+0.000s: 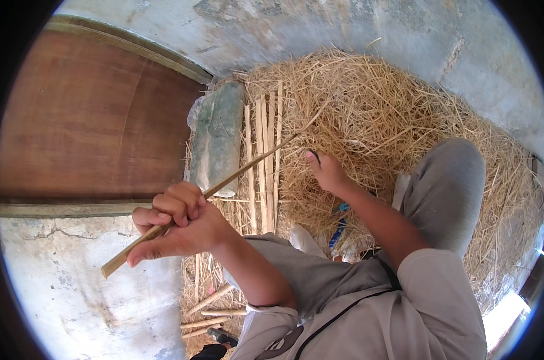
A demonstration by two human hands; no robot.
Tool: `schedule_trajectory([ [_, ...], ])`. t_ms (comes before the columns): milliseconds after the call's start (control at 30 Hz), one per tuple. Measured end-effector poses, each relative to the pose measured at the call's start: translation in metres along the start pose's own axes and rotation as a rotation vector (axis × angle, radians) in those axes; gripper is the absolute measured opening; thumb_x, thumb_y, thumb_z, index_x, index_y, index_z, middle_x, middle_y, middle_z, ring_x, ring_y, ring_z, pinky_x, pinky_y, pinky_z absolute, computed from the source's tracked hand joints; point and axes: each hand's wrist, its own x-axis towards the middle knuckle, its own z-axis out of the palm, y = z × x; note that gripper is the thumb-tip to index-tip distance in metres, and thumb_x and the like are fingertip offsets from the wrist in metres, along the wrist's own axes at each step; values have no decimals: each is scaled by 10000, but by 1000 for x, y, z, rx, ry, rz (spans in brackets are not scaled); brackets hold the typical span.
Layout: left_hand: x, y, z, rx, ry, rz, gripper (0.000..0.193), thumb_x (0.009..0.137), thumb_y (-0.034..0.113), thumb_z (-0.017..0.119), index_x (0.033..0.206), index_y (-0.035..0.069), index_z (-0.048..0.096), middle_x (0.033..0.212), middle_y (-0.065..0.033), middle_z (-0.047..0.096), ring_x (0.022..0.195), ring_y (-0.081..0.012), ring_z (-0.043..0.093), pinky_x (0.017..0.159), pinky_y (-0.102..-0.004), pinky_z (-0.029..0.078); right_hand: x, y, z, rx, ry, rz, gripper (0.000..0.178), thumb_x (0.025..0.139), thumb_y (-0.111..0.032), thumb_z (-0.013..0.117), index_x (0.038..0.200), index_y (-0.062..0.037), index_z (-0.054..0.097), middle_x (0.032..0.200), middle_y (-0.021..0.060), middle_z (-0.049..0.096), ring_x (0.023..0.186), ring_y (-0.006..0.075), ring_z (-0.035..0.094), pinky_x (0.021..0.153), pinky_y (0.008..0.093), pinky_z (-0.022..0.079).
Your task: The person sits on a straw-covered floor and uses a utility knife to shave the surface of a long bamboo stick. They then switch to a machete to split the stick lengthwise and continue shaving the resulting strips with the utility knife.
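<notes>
My left hand (185,223) is closed around a long, thin wooden strip (248,166), its fingers curled over it and its thumb lying along it. One end of the strip sticks out past my thumb at the lower left; the other slants up and right over the straw, where it looks paler. Below that far part, my right hand (330,172) is closed on a small dark thing, of which only a short black piece (313,156) shows by the thumb. Whether it touches the strip cannot be made out.
Several pale strips (264,162) lie side by side beside a greenish block-like bundle (218,138). Straw (356,102) covers the floor up to the wall (404,36). A brown door panel (92,114) is at left. A blue object (338,231) and round sticks (209,300) lie near my legs.
</notes>
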Motion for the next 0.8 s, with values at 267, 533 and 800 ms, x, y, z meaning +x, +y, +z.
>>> schedule_trajectory([
  [267, 5, 7, -23, -198, -333, -92, 770, 851, 896, 361, 744, 134, 362, 471, 38, 275, 397, -79, 225, 394, -247, 191, -48, -63, 13, 70, -112, -414, 589, 1087, -512, 396, 868, 0, 592, 597, 137, 555, 555, 268, 587, 571, 459, 490],
  [533, -2, 6, -8, -204, -387, -74, 767, 858, 896, 346, 739, 138, 350, 478, 29, 275, 398, -87, 221, 397, -256, 202, 5, 29, 9, 77, 59, 120, 614, 1087, -517, 394, 799, -5, 576, 574, 106, 524, 493, 211, 509, 545, 421, 466],
  [800, -4, 4, -8, 88, 20, -13, 738, 910, 857, 311, 701, 150, 327, 489, 30, 221, 416, -98, 181, 403, -264, 203, -3, 32, 27, 63, 62, -9, 539, 1090, -463, 429, 762, -54, 552, 560, 53, 518, 463, 186, 514, 486, 427, 443],
])
